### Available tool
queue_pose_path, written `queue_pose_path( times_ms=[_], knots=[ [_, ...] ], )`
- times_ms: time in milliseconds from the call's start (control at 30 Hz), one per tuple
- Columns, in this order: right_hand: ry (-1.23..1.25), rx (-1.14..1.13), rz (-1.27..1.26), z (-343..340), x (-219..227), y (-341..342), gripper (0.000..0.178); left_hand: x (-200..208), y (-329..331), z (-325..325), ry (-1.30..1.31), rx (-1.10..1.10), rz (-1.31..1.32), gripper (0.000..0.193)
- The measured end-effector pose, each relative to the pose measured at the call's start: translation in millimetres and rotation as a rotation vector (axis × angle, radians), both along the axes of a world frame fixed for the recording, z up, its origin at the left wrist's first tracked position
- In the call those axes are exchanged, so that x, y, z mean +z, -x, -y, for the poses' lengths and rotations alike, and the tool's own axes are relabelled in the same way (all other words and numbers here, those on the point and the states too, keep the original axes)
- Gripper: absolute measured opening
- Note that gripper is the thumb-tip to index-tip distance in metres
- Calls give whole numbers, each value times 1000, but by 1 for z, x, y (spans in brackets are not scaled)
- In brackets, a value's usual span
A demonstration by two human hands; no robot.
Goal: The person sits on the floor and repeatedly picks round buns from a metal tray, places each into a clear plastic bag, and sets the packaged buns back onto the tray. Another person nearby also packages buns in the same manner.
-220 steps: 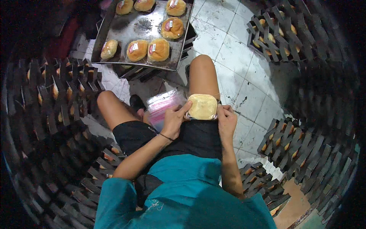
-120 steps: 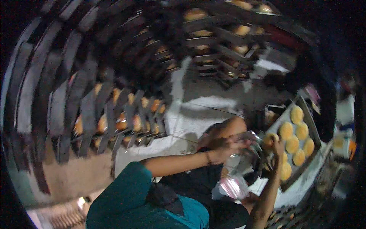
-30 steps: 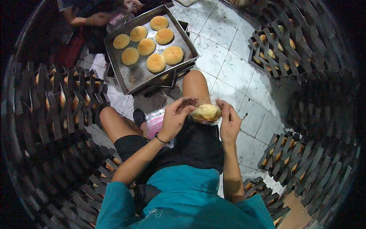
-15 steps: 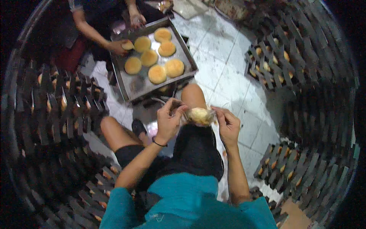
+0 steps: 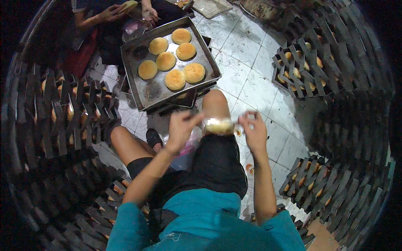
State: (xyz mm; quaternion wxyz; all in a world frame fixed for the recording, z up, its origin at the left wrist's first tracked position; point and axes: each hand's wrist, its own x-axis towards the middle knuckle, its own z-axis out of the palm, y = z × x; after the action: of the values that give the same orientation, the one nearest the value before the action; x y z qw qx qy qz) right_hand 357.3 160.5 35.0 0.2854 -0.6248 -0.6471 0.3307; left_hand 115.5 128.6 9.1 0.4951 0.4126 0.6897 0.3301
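A pale bun in a clear plastic bag (image 5: 217, 125) hangs above my thigh, smeared by motion. My left hand (image 5: 182, 130) is at the bag's left end, thumb and fingers pinched together on it. On the other side, my right hand (image 5: 253, 130) pinches the bag's right end, its fingers curled. Both hands are partly blurred, and the bag's thin ends hardly show. Beyond my knees, a metal baking tray (image 5: 144, 106) holds several round golden buns (image 5: 174, 79).
A co-worker's hands (image 5: 112, 13) are behind the tray, one with a bun. Stacked dark trays of bread (image 5: 71, 113) rise at left; more stacks (image 5: 301, 69) stand at right. White floor tiles (image 5: 255, 90) lie between. A flat board (image 5: 212, 6) is at the far edge.
The co-worker has lifted a bun off the tray and drawn it back to the left. My hands stay at the bag's ends, a little farther apart, and the bagged bun has become blurred.
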Motion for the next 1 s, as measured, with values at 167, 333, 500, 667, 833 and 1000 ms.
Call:
queue_pose_path(
  times_ms=[167,333,500,667,833,1000],
  knots=[
    [154,-140,-239,87,-27,-2,23,-17,-16,94,226,304,612,23],
    [149,-245,-269,101,-57,4,29,-54,-41,105,379,375,705,25],
    [195,-279,-208,98,-64,7,35,-36,-46,82,158,415,476,33],
    [159,-225,-237,89,-62,10,24,-7,-45,96,-883,-401,-428,42],
    [317,-245,-483,67,-32,24,26,-39,-25,93,-530,-211,-278,78],
    [389,201,-493,32,-38,100,62,-68,31,54,-132,268,923,82]
  ],
)
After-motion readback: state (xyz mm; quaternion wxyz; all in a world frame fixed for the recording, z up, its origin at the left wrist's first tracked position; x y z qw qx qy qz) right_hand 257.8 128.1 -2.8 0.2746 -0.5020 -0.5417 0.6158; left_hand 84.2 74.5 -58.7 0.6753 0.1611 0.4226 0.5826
